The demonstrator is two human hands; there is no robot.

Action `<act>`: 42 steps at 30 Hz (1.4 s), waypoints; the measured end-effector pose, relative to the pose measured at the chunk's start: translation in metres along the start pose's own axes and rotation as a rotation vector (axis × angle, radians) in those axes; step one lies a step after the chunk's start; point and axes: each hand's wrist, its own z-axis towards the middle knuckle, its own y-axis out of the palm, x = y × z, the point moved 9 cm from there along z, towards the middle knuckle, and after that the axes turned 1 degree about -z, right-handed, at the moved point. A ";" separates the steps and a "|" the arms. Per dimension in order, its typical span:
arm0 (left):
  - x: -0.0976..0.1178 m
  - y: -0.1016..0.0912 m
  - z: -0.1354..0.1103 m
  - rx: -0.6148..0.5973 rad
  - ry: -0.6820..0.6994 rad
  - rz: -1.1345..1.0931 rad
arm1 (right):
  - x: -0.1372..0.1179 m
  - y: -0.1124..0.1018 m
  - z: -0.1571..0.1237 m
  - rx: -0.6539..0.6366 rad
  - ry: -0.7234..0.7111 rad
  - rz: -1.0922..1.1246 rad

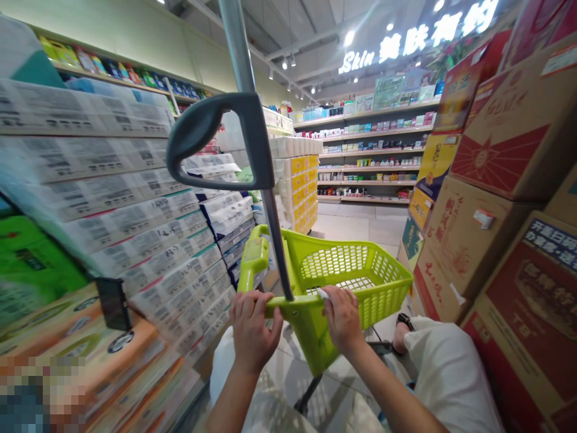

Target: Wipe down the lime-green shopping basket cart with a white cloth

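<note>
A lime-green shopping basket on a wheeled frame stands in front of me in a shop aisle. My left hand is closed over the basket's near rim, beside the grey pull-handle pole that rises up the middle of the view. My right hand presses on the same rim a little to the right and pinches a small white thing, perhaps a cloth or wipe, against it. The basket looks empty inside.
Stacks of wrapped tissue packs crowd the left side. Cardboard cartons are piled high on the right. My leg in light trousers shows at the lower right. Shelves of bottles line the far wall beyond the open floor.
</note>
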 end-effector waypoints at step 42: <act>0.009 0.075 -0.003 -0.271 0.170 0.134 | 0.110 -0.006 -0.008 0.012 0.068 -0.248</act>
